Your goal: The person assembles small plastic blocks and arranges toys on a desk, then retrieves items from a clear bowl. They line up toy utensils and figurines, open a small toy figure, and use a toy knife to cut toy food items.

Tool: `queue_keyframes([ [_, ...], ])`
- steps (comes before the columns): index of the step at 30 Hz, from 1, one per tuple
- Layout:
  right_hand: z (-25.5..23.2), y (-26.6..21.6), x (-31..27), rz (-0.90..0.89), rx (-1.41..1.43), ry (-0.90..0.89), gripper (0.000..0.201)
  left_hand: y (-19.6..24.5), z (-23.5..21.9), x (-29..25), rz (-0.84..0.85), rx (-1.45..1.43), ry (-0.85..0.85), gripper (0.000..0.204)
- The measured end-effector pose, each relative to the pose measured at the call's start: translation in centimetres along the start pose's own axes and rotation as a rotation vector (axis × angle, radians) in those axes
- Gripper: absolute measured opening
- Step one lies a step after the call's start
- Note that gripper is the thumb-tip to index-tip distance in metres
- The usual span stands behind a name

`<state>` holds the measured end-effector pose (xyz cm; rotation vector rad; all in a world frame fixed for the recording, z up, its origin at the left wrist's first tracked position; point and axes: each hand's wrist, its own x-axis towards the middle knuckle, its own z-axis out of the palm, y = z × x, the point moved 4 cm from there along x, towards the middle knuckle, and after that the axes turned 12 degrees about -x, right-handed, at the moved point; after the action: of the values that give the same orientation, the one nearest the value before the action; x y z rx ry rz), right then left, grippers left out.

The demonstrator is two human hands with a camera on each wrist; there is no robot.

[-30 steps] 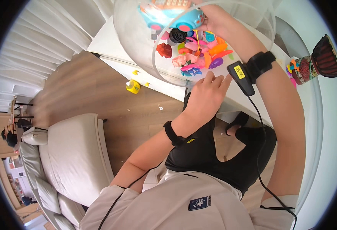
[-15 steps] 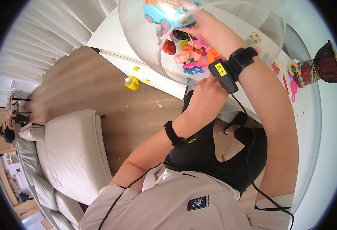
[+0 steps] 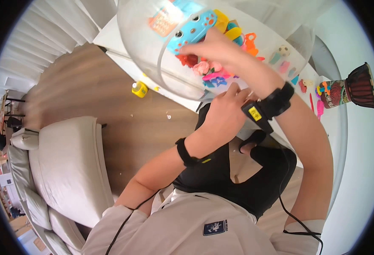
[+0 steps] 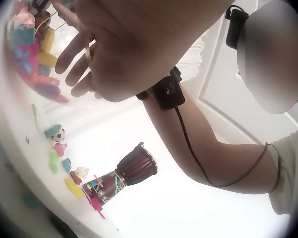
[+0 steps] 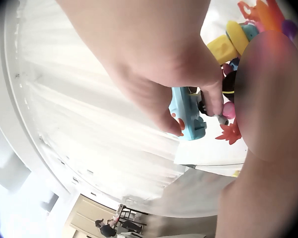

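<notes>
In the head view my right hand (image 3: 214, 47) reaches into a large clear tub (image 3: 159, 63) and holds a blue toy car (image 3: 191, 32) with eyes, orange spots and an orange button panel. The right wrist view has my thumb and fingers around one end of the toy car (image 5: 187, 116). My left hand (image 3: 226, 111) grips the tub's near rim; in the left wrist view the rim runs across its fingers. Beside the right hand lie a red flower (image 3: 189, 60), pink roses (image 3: 202, 68), a blue star (image 3: 216, 81) and yellow pieces (image 3: 222, 20).
The tub lies on a white cabinet (image 3: 123, 63). To the right stand a small drum (image 3: 363, 86), a pink comb (image 3: 320, 109) and a toy football (image 3: 284, 51). A yellow bottle (image 3: 140, 89) is on the floor, and a pale sofa (image 3: 70, 165) stands at the left.
The right hand has turned the toy car so its eyed front faces me, and brought it down beside the flowers. Yellow pieces show behind it. The left hand stays at the rim.
</notes>
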<state>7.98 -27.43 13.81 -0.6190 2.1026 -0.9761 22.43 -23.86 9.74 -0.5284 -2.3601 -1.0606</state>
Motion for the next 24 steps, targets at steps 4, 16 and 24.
queue_keyframes([
  [4, 1.2, 0.9, -1.0, -0.199, -0.382, 0.303, 0.055, 0.4, -0.3, 0.4, 0.001, 0.047, -0.024, 0.045],
  [16, 0.7, 3.9, -0.1, -0.521, -1.439, 0.479, 0.030, 0.5, -1.4, 0.6, -0.011, 0.071, -0.037, 0.044],
  [24, -1.7, 4.5, 2.9, -0.533, -1.699, 0.813, 0.027, -0.6, -1.8, 0.4, -0.113, -0.210, 0.040, 0.035],
])
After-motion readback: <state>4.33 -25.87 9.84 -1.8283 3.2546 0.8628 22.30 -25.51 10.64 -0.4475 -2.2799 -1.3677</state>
